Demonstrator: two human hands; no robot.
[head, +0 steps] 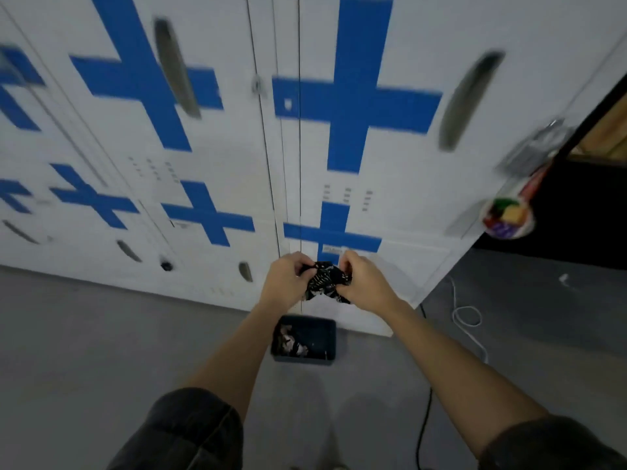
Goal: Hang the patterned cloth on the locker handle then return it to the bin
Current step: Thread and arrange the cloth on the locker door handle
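A black cloth with a white pattern (pixel 326 279) is bunched up between my two hands, held in the air in front of the white lockers. My left hand (pixel 286 281) grips its left side and my right hand (pixel 361 283) grips its right side. Directly below on the floor sits a dark blue bin (pixel 327 337) with more patterned fabric in it. Dark recessed locker handles (pixel 470 100) (pixel 176 67) show on the upper doors, well above my hands. The picture is blurred by motion.
White lockers with blue tape crosses (pixel 353 103) fill the wall ahead. A white cable (pixel 468 317) and a black cable (pixel 424 422) lie on the grey floor at right. A roll and small packets (pixel 509 217) hang at the lockers' right corner beside a dark opening.
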